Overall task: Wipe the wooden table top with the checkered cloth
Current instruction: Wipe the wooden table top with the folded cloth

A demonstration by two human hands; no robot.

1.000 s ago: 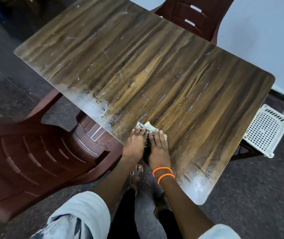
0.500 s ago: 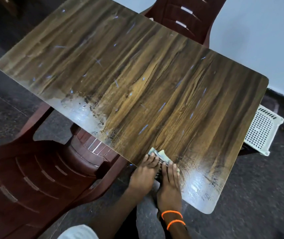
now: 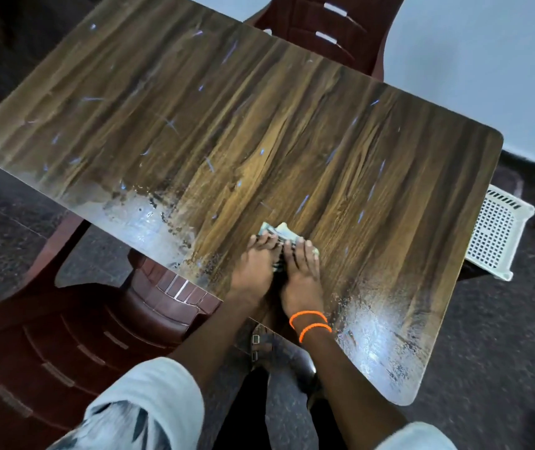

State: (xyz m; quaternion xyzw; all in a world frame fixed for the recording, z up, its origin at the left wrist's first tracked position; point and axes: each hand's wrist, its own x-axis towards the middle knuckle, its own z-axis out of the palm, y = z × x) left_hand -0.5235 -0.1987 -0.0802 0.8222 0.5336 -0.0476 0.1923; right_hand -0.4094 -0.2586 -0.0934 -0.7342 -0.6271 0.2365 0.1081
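Both my hands, left [image 3: 253, 271] and right [image 3: 302, 274], lie flat side by side, fingers straight, pressing the cloth [image 3: 276, 233] onto the desk [image 3: 292, 141] near its front edge, so it drags evenly.

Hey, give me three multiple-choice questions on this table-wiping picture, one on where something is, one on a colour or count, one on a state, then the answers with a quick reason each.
1. Where is the checkered cloth on the wooden table top?
A. near the edge closest to the person
B. at the far edge by the wall
C. hanging off the left corner

2. How many orange bands are on the right wrist?
A. none
B. two
C. four

3. How do the hands lie on the cloth?
A. both lifted clear
B. only one touches it
C. both pressed flat, side by side

Answers:
1 A, the cloth lies close to the near edge.
2 B, two bands show.
3 C, left hand and right hand cover it with straight fingers.
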